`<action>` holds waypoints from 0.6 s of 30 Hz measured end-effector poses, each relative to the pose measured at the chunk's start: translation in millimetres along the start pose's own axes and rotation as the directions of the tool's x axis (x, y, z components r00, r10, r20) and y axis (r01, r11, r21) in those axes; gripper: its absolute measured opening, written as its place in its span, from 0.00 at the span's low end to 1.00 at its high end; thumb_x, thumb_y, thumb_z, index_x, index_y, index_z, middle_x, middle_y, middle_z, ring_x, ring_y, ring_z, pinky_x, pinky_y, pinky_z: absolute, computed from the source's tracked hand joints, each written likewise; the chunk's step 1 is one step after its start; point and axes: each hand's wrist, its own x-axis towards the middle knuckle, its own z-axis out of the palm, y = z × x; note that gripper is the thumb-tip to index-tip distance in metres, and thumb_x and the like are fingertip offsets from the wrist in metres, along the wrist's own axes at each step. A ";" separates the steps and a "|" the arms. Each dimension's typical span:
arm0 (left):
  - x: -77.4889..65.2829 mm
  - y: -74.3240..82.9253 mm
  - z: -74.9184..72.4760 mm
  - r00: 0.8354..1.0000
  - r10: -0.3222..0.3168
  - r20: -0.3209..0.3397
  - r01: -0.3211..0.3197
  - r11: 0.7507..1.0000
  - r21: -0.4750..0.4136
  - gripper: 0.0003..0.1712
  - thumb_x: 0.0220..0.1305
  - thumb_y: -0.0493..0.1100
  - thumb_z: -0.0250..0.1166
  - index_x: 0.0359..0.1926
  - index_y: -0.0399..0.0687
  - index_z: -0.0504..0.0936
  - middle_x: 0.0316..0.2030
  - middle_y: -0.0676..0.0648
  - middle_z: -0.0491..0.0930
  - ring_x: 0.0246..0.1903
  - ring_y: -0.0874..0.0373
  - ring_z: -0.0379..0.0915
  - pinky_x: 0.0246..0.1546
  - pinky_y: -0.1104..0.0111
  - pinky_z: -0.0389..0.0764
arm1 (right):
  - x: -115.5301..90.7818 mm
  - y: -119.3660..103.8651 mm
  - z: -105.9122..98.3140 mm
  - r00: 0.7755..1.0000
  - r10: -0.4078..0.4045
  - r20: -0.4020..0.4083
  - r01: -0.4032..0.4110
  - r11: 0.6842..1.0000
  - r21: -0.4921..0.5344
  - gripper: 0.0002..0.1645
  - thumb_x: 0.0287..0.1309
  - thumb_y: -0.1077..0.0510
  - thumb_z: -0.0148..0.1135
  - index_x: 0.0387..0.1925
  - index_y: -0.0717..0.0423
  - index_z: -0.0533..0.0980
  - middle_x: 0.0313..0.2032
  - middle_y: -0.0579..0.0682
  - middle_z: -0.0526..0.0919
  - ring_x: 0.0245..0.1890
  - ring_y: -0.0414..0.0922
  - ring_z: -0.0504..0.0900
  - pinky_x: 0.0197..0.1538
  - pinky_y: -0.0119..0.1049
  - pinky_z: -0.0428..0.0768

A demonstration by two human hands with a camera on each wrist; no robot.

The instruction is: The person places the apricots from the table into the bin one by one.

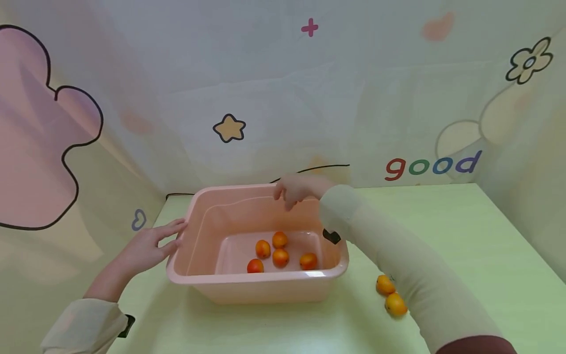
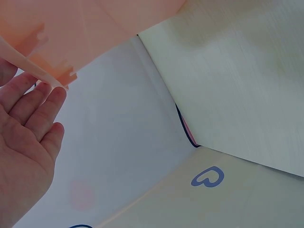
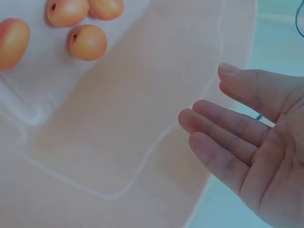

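A pink plastic basin [image 1: 256, 279] stands on the table with several orange fruits, like loquats [image 1: 280, 257], on its floor. My left hand [image 1: 143, 248] rests its fingers against the basin's left rim; in the left wrist view the fingers [image 2: 45, 111] look mostly straight along the rim's underside. Over the far right part of the basin hovers my right hand [image 1: 298, 190], fingers relaxed and holding nothing. The right wrist view shows that hand's palm and parted thumb, apart from the loquats [image 3: 88, 42] lying below.
Two more loquats [image 1: 395, 305] lie on the pale green table [image 1: 464, 236], right of the basin and beside the right sleeve [image 1: 415, 275]. A printed cloth backdrop [image 1: 283, 98] rises behind the table and along its sides.
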 end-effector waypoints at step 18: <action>-0.8 1.3 -0.5 1.000 0.013 -0.009 -0.013 1.000 -0.001 0.28 0.60 0.47 0.57 0.60 0.41 0.66 0.61 0.41 0.64 0.55 0.39 0.64 0.47 0.48 0.69 | -52.2 46.7 -21.7 0.935 -0.255 -0.247 0.251 0.967 -0.050 0.18 0.52 0.61 0.55 0.47 0.60 0.75 0.44 0.56 0.77 0.43 0.50 0.76 0.46 0.42 0.76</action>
